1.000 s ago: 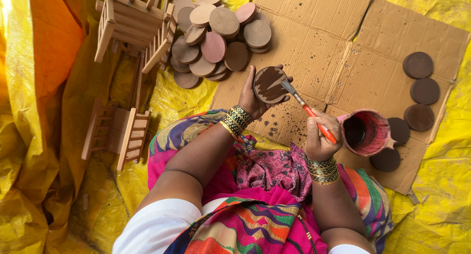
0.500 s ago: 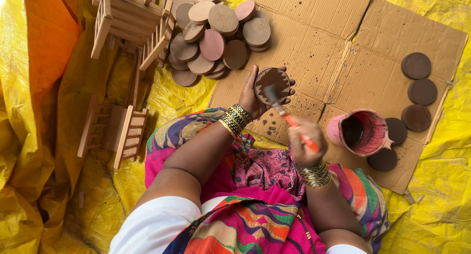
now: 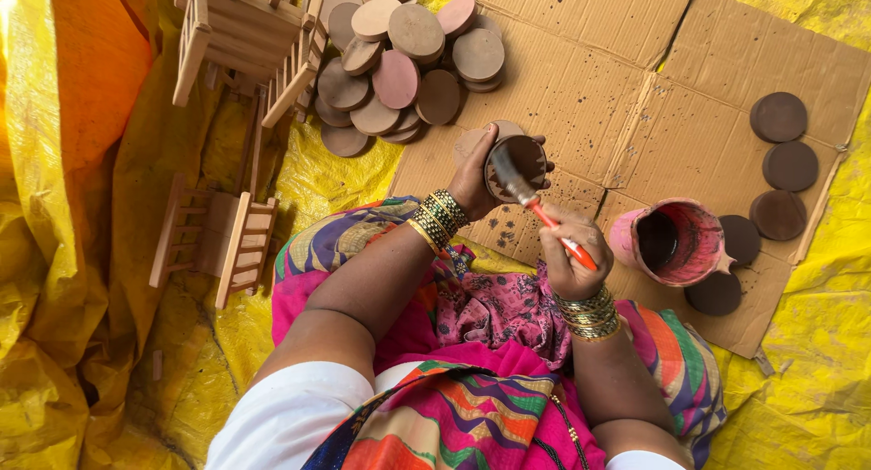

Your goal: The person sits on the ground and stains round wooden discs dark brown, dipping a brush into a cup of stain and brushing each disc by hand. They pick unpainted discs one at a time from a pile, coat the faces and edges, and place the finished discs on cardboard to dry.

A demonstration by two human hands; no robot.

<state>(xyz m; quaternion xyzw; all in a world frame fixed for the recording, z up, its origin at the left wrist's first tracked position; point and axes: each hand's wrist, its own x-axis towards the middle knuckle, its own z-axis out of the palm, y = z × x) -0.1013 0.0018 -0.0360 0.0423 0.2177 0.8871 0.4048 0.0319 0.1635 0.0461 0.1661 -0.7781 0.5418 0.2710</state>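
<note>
We grip a round wooden disc [image 3: 519, 166] in our left hand [image 3: 481, 175], above the cardboard [image 3: 635, 116], while our right hand [image 3: 567, 252] pinches a brush [image 3: 535, 202], coating its face; next, even strokes outward.

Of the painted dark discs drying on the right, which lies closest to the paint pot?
The dark disc directly right of the pink paint pot, partly tucked behind its rim. The other four lie clear of it.

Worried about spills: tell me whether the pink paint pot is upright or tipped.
Upright: the pink pot stands on the cardboard, its open mouth facing up with dark paint inside.
</note>
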